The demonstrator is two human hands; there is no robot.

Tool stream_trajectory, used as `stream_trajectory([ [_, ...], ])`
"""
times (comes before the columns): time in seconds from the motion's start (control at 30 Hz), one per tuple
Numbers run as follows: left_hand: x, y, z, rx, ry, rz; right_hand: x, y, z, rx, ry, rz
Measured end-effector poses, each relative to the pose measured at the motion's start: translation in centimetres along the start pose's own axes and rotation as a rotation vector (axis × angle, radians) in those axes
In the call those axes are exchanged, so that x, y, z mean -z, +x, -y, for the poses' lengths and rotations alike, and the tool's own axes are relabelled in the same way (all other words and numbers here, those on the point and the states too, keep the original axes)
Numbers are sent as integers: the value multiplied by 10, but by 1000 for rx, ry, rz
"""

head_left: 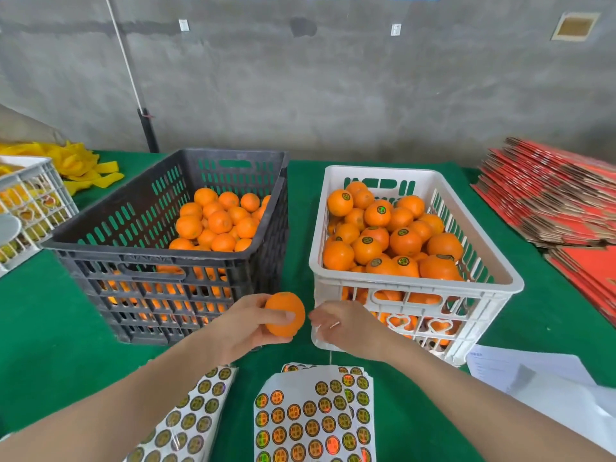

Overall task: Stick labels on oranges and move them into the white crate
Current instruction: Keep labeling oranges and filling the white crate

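Left hand (248, 325) is wrapped round a bare orange (285, 314), held above the bench (50, 328) near its front edge, between both crates; right hand (346, 326) sits just beside it, fingers pinched, can't tell on what; white crate (416, 285) stands right of centre, sticker sheets (310, 418) along the front edge.

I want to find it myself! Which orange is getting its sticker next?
Find the two crates on the green table: black crate on the left, white crate on the right. In front of the gap between them, the left hand holds one orange. It is the only orange outside a crate.
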State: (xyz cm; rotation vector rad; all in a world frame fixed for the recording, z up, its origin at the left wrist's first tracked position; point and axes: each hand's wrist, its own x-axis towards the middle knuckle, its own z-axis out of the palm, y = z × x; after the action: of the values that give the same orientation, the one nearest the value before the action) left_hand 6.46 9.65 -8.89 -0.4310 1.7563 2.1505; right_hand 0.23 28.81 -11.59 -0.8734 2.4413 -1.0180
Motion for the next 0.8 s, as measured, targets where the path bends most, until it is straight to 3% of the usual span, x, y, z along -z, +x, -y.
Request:
stream_trajectory([
  [0.13, 5, 4, 22, 100, -104, 3, -29, 2, -36, -138, -319, 244],
  [0.4, 1, 18, 47, 124, -138, 6, -63, 15, -59, -223, -665, 346],
  [0.5, -1, 21, 52, 135, -176, -18, -68, 18, -63, -215, -670, 291],
  [0.8, -4, 31, 69, 109, 156, 8, -64, 10, -69, -223, -437, -45],
])
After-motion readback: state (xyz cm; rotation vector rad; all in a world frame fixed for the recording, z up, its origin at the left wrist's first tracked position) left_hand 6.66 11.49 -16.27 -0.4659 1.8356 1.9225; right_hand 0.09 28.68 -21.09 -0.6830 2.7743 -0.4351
